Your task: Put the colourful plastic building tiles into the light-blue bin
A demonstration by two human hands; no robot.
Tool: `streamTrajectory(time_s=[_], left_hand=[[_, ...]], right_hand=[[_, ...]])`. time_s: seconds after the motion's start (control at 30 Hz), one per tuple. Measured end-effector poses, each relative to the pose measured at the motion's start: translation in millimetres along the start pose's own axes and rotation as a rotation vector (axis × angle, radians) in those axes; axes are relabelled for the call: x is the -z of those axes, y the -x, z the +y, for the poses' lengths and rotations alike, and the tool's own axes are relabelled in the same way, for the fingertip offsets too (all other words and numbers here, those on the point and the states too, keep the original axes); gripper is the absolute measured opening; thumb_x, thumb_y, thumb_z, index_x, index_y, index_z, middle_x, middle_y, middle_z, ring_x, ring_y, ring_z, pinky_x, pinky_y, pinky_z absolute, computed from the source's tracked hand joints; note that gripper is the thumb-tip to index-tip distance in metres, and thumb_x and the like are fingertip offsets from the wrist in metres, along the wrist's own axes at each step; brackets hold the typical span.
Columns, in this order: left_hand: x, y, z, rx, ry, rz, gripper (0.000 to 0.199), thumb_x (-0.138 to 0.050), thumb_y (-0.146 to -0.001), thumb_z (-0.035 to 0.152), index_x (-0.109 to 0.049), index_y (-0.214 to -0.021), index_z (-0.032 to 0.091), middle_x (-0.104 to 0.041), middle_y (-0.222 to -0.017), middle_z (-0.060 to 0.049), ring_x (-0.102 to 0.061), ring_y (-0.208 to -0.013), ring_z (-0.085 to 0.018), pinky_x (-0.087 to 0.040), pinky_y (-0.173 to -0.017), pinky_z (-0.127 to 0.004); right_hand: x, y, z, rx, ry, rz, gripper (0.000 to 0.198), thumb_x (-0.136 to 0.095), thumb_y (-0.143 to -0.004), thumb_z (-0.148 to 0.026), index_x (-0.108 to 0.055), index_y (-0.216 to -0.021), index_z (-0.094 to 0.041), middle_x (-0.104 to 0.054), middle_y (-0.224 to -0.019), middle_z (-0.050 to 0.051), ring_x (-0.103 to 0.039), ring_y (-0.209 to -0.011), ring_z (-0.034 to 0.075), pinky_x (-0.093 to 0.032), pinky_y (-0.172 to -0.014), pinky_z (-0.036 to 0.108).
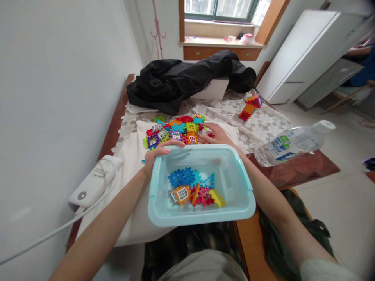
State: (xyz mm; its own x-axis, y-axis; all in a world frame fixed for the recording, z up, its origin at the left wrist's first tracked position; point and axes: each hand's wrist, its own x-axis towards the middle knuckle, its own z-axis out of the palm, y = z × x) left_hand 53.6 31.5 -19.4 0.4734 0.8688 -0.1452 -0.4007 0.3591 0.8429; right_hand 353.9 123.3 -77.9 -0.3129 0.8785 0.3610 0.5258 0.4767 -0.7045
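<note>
Head view, entries left to right. White power adapter with trailing cable [95, 180] lay at the left edge of the counter [295, 168], on the cream cloth [129, 156].

Left hand [159, 153]: grip closed over the far left corner of the pale blue rectangular plastic bin [164, 210], fingers curled over the rim and thumb out of sight behind it. Bin sat at the near edge of the counter, overhanging toward the person's lap, long axis running left to right. Inside it: a small number of interlocking plastic building tiles [195, 190], blue, orange, red and yellow, bunched near the middle of the floor.

Loose pile of multicoloured interlocking tiles [175, 130] lay on the cloth just beyond the bin's far rim, spread across left to right.

Right hand [215, 134]: reached past the bin's far right corner, palm down, fingers resting on tiles at the pile's right end. Could not tell whether the grip had closed on a tile or only touched them. Key relation: pile lay directly beyond the bin, and the right hand was the one on it; the left was occupied with the rim.

Further right: small tower built of orange, red and blue tiles [250, 106] stood apart on the lace cover. Clear plastic water bottle with white cap [293, 143] lay on its side, cap pointing right.
</note>
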Motion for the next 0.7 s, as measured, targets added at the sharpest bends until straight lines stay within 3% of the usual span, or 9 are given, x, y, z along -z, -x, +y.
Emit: streamTrajectory(time_s=[0.07, 0.17, 0.37, 0.47, 0.57, 0.63, 0.7], left_hand=[[-0.4, 0.4, 0.5, -0.002, -0.010, 0.002, 0.043, -0.067, -0.070, 0.027, -0.083, -0.107, 0.013, -0.081, -0.097, -0.012, -0.077, -0.083, -0.028, -0.062, -0.074, -0.036], [1.0, 0.5, -0.2, -0.013, -0.022, 0.008, 0.043, -0.068, -0.069, 0.028, -0.084, -0.107, 0.014, -0.081, -0.100, -0.012, -0.077, -0.085, -0.028, -0.061, -0.075, -0.035], [3.5, 1.2, -0.9, -0.019, -0.028, -0.004, 0.043, -0.069, -0.071, 0.027, -0.084, -0.109, 0.013, -0.081, -0.102, -0.013, -0.075, -0.086, -0.028, -0.059, -0.077, -0.036], [3.5, 1.1, -0.4, -0.022, -0.014, -0.006, 0.043, -0.070, -0.071, 0.026, -0.084, -0.109, 0.012, -0.080, -0.102, -0.013, -0.075, -0.086, -0.028, -0.059, -0.078, -0.036], [3.2, 0.6, -0.5, -0.023, -0.014, -0.018, 0.042, -0.070, -0.071, 0.025, -0.083, -0.109, 0.013, -0.080, -0.103, -0.012, -0.075, -0.087, -0.029, -0.059, -0.078, -0.036], [2.9, 0.1, -0.9, -0.030, -0.020, -0.015, 0.042, -0.070, -0.072, 0.026, -0.084, -0.109, 0.013, -0.080, -0.104, -0.013, -0.075, -0.089, -0.029, -0.059, -0.079, -0.036], [2.7, -0.2, -1.1, -0.029, -0.019, 0.005, 0.042, -0.070, -0.071, 0.027, -0.084, -0.108, 0.013, -0.080, -0.106, -0.012, -0.075, -0.091, -0.029, -0.059, -0.079, -0.036]], right_hand=[[-4.8, 1.5, 5.7, 0.074, 0.146, -0.113, 0.062, -0.080, -0.090, -0.054, -0.071, -0.144, -0.025, -0.064, -0.154, 0.015, -0.058, -0.145, 0.038, -0.043, -0.125, 0.060], [-6.6, 1.4, 8.0, 0.147, 0.190, -0.187, 0.048, -0.076, -0.096, -0.045, -0.074, -0.138, -0.024, -0.069, -0.145, 0.015, -0.065, -0.134, 0.034, -0.051, -0.118, 0.053], [-7.0, 1.2, 4.3, 0.190, 0.128, -0.145, 0.028, -0.068, -0.101, -0.039, -0.081, -0.123, -0.026, -0.076, -0.118, 0.013, -0.069, -0.113, 0.031, -0.055, -0.107, 0.051], [-8.4, 3.9, 1.5, 0.208, 0.115, -0.096, 0.039, -0.069, -0.100, -0.047, -0.076, -0.135, -0.030, -0.071, -0.135, 0.013, -0.064, -0.129, 0.033, -0.050, -0.117, 0.055], [-9.4, 3.3, 3.2, 0.208, 0.108, -0.097, 0.074, -0.078, -0.093, -0.054, -0.054, -0.160, -0.036, -0.048, -0.168, 0.010, -0.042, -0.156, 0.036, -0.033, -0.131, 0.060], [-10.5, 0.2, 6.0, 0.199, 0.106, -0.196, 0.076, -0.081, -0.090, -0.055, -0.056, -0.159, -0.036, -0.048, -0.169, 0.009, -0.037, -0.160, 0.038, -0.029, -0.132, 0.063], [-11.4, -2.6, 6.8, 0.192, 0.090, -0.273, 0.064, -0.082, -0.088, -0.052, -0.068, -0.146, -0.031, -0.061, -0.157, 0.012, -0.046, -0.154, 0.039, -0.032, -0.130, 0.064]])
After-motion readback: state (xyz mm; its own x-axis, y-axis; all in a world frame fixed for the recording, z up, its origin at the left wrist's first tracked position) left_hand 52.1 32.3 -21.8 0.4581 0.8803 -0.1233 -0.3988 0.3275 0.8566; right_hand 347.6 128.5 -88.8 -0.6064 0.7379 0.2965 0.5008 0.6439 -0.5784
